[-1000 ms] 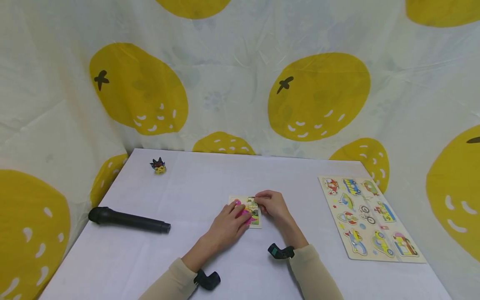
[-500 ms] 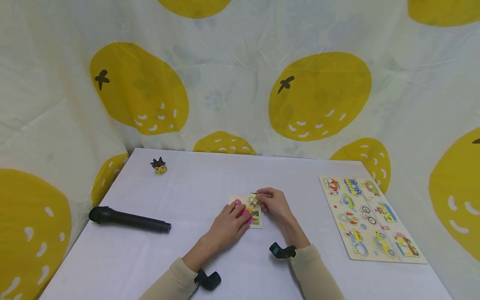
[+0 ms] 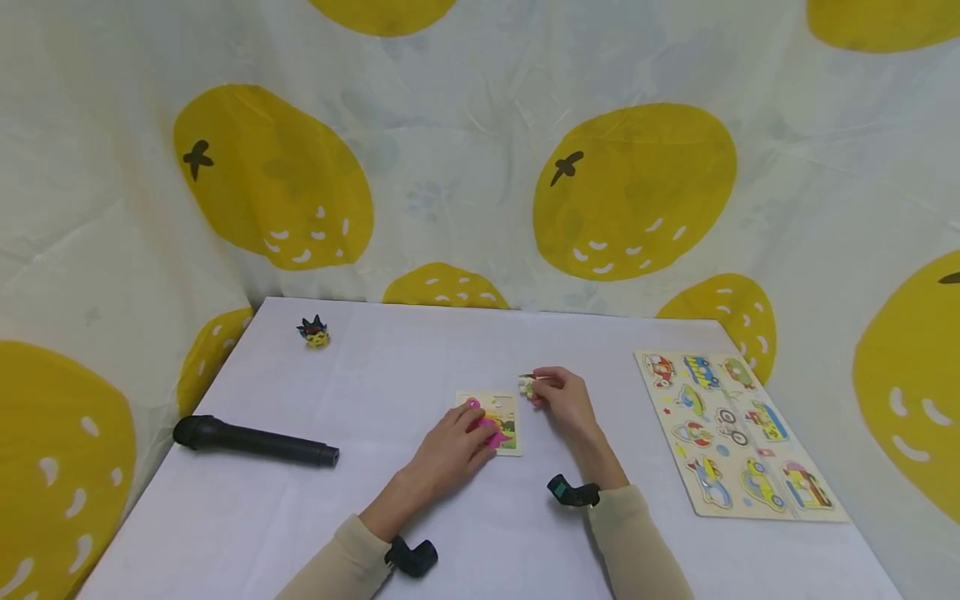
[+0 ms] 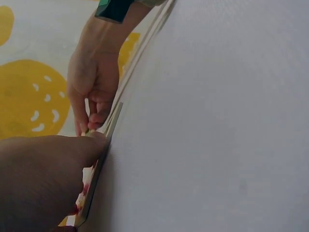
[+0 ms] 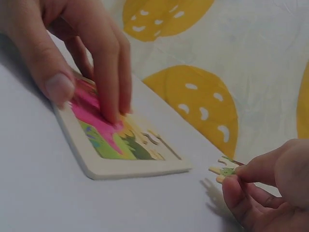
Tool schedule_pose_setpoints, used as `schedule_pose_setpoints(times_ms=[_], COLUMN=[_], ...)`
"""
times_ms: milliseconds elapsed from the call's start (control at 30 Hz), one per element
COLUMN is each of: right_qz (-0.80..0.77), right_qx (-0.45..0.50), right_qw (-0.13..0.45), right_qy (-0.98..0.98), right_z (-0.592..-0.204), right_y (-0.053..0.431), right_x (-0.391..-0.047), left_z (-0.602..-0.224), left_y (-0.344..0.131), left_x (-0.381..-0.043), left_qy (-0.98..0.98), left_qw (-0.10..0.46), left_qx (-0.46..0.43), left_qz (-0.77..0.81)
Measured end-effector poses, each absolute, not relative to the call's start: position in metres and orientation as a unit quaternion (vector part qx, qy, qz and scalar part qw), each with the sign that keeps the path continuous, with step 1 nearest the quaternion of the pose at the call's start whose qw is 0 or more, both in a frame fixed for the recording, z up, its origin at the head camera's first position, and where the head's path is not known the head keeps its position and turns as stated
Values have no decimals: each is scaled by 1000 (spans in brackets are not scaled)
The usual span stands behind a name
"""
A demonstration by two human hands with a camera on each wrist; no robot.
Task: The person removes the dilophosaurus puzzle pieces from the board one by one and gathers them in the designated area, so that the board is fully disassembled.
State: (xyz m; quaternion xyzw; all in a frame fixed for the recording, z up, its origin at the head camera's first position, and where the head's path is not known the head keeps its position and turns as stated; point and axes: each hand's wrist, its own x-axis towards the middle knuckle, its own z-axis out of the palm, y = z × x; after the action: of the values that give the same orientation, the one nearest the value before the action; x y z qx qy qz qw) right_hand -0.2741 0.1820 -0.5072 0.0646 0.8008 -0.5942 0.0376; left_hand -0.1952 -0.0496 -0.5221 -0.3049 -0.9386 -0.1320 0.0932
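A person's left hand (image 3: 447, 442) lies flattish over the small picture puzzle (image 5: 140, 170), fingertips pressing on its pink shape (image 5: 91, 108) and the thumb by the pale rim; it is not clenched. The puzzle sits about midway between the left and right edges of the white table (image 3: 420, 350), well in from the far edge. Just off the puzzle's far right corner, the right hand (image 3: 564, 402) pinches a small cut-out piece (image 5: 226, 170) between thumb and fingertips, clear of the tabletop (its shadow falls just below).

Near the table's far left corner stands a little dark-and-yellow figurine (image 3: 315, 332). A black microphone (image 3: 255, 440) lies with its head close to the left edge, its handle pointing inward. Along the right edge lies a larger vehicle board (image 3: 757, 510), a corner reaching that edge. Behind the far edge hangs a pale curtain (image 3: 450, 200) printed with big yellow fruit.
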Motion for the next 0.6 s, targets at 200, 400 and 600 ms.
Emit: schedule_pose_setpoints(times_ms=[200,400,600], right_qz=[-590,-577,-561], right_qx=[97,130,157], right_qw=[-1,-37,-49], right_qy=[801,805,811], right_z=[-506,-509,-509], right_y=[198,213,227], right_x=[-280,-283,-283], left_z=[-519,-514,-512], left_y=[-55,-60,-63], left_x=[-198,-200,-201], left_qy=[-939,-949,-957], left_qw=[89,45,1], left_qx=[-289,-255,-231], left_qz=[-166,-182,-177])
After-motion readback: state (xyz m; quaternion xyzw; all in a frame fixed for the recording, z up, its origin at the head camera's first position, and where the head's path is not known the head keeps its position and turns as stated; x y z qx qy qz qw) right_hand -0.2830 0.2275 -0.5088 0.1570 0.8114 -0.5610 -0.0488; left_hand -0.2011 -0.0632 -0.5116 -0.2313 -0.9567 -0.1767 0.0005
